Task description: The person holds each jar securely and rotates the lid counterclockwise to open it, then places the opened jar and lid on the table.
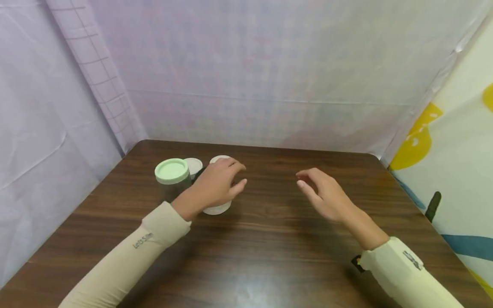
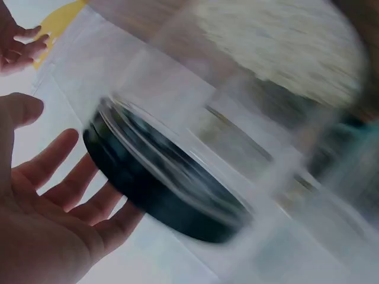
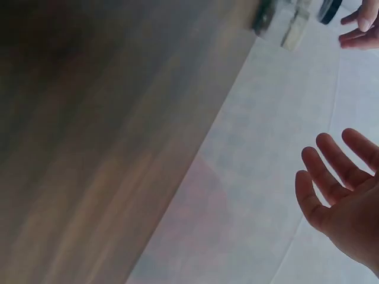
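Note:
My left hand (image 1: 215, 182) hovers over the jars at the left of the table, its fingers loosely bent and the thumb apart. Nearest to it is a clear jar with a dark lid (image 2: 166, 183) and pale, grainy contents (image 2: 284, 44). In the left wrist view the fingertips overlap the lid's edge; whether they touch it I cannot tell. From the head view the hand hides most of this jar, leaving its pale base (image 1: 217, 208) in sight. Off to the right, my right hand (image 1: 327, 194) is held above the table with relaxed fingers and holds nothing.
A jar with a light green lid (image 1: 172, 171) stands left of my left hand. Behind it are a white lid (image 1: 194, 166) and another white round top (image 1: 219, 158), partly covered by the hand. The brown wooden table (image 1: 265, 248) meets a pale cloth backdrop (image 1: 262, 85).

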Demonstrator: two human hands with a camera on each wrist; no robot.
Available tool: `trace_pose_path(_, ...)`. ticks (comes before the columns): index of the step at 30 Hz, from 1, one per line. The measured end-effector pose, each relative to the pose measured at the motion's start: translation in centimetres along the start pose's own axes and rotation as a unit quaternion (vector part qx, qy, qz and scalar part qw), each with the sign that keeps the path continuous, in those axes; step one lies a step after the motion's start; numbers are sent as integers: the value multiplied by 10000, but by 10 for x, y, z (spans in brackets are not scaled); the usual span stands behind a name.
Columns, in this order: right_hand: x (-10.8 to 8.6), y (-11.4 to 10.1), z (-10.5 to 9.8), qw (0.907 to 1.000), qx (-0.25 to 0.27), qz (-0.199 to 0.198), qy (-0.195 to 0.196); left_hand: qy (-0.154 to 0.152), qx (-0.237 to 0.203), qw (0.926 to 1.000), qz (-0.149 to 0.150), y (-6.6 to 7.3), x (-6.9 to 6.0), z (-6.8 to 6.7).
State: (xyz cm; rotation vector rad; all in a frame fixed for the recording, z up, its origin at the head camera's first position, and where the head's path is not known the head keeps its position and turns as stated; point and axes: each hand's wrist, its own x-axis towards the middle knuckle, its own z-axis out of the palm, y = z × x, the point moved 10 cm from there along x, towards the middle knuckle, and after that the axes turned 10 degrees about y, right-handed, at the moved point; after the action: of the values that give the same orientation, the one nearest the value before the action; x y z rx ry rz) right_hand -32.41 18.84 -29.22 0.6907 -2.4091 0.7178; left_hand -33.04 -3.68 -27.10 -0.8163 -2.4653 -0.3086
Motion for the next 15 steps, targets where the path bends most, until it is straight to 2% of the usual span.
trace_pose_path(2, -10, 1, -3, 9999, 4, 6, -111, 82, 25, 9999, -73, -6, -8, -7)
trace_pose_path(4, -17, 2, -5, 9998, 10, 40, -209, -36, 155, 9994, -305, -15, -14, -8)
trace_pose_path(9, -29, 0, -8, 9992, 52, 106, -372, -594, 704, 9910, -973, -33, -23, 2)
trace_pose_path(15, -35, -12, -6, 9986, -57, -128, -507, -1278, 952, 9765, -1452, -42, -30, 18)
